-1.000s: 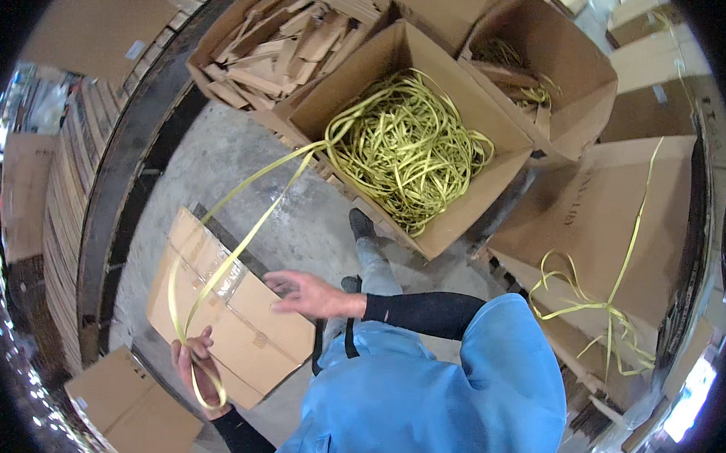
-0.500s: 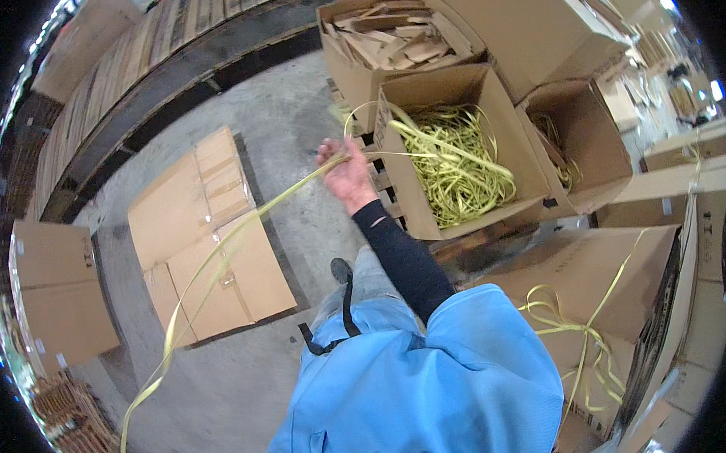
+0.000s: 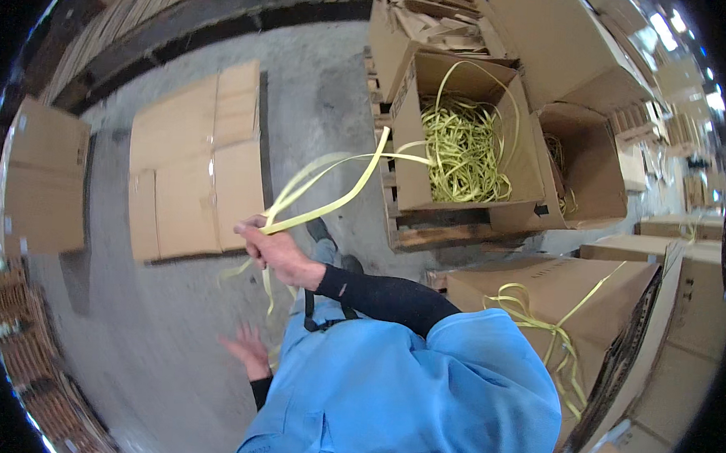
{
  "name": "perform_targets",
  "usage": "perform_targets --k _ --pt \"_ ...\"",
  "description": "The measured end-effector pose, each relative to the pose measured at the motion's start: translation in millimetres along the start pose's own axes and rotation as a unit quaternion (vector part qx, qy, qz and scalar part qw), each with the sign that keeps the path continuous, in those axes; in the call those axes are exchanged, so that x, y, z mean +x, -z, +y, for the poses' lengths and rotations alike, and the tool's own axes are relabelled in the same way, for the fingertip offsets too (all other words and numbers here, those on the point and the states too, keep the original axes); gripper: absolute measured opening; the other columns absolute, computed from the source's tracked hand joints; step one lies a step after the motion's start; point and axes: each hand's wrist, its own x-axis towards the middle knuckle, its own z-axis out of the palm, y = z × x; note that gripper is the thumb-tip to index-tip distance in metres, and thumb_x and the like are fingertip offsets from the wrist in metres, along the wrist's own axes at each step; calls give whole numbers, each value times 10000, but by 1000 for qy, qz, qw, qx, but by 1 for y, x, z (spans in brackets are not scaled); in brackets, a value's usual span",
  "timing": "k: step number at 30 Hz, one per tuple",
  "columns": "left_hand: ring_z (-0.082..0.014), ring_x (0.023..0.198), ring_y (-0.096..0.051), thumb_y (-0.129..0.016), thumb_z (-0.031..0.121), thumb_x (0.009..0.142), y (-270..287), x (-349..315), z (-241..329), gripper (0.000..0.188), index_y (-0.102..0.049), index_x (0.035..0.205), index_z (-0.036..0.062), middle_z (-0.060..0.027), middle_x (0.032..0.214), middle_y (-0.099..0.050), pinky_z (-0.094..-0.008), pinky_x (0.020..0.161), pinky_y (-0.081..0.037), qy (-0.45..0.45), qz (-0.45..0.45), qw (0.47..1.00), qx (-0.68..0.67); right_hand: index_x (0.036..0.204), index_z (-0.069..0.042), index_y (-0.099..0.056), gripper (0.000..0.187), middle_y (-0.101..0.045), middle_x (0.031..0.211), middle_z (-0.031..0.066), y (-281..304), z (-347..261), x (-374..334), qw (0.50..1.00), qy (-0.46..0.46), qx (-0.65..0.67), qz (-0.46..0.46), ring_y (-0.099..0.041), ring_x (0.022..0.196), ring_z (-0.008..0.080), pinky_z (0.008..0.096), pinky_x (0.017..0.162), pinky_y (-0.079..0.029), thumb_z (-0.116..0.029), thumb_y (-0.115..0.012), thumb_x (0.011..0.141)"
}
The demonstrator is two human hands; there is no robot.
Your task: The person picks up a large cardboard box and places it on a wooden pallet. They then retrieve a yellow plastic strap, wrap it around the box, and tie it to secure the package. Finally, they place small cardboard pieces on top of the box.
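Observation:
My right hand (image 3: 285, 257), in a black sleeve, is closed on a yellow-green strap (image 3: 335, 207). One end of the strap arcs up and right toward the open carton, and other lengths dangle below the fingers. Lower down, my left hand (image 3: 248, 353) is slightly blurred, its fingers spread with nothing in them. A tangled heap of similar straps (image 3: 463, 154) fills the open carton (image 3: 416, 168) at the upper right. One loop of strap rises above that carton's edge, and a length hangs over its near left side.
Flattened cardboard (image 3: 183, 166) lies on the concrete floor to the left, beside a closed carton (image 3: 45, 180). Behind stands a carton of cardboard scraps (image 3: 444, 28). On the right are another open carton (image 3: 600, 168) and a strapped cardboard stack (image 3: 530, 294). A wooden pallet (image 3: 435, 234) sits under the cartons.
My right hand has moved from beside the strap carton down and left, drawing the strap with it. My left hand has come into view. The view has shifted.

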Motion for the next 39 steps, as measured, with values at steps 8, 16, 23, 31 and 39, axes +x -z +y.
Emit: perform_targets --k 8,16,23,31,39 --pt "-169 949 -593 -624 342 967 -46 -137 53 406 -521 1176 9 -105 1048 -607 -341 808 -478 -259 -211 861 383 1320 8 -498 500 -558 736 -8 -84 73 -104 948 67 -173 -261 -541 638 80 256 583 -464 -274 -671 945" --pt "-146 765 -594 -599 159 924 274 -144 162 108 -553 973 74 -43 822 -609 -273 697 -511 -443 137 874 143 1002 -75 -614 108 -653 877 42 -62 169 -47 984 -88 142 -67 -636 794 175 322 760 -541 -133 -670 929" --pt "-257 992 -572 -394 392 1023 689 -215 283 441 -525 1219 19 -126 1094 -583 -429 918 -456 -320 607 717 125 986 -49 -570 142 -566 802 52 -12 221 -27 917 -47 304 255 -579 741 180 309 653 -525 -158 -644 933" --pt "-273 1122 -555 -472 350 1002 712 -145 235 473 -474 1335 15 -144 1267 -551 -422 1010 -411 -193 422 842 274 1012 -86 -597 196 -440 659 -20 -252 378 -81 987 -68 100 104 -364 488 100 267 429 -293 -270 -534 984" --pt "-287 1239 -538 -538 322 992 568 -48 307 538 -439 1428 23 -154 1414 -523 -421 1085 -383 -249 26 930 270 996 -46 -624 354 -496 636 -18 -581 577 -104 921 -172 -154 -315 -434 495 72 247 425 -341 -363 -471 1032"
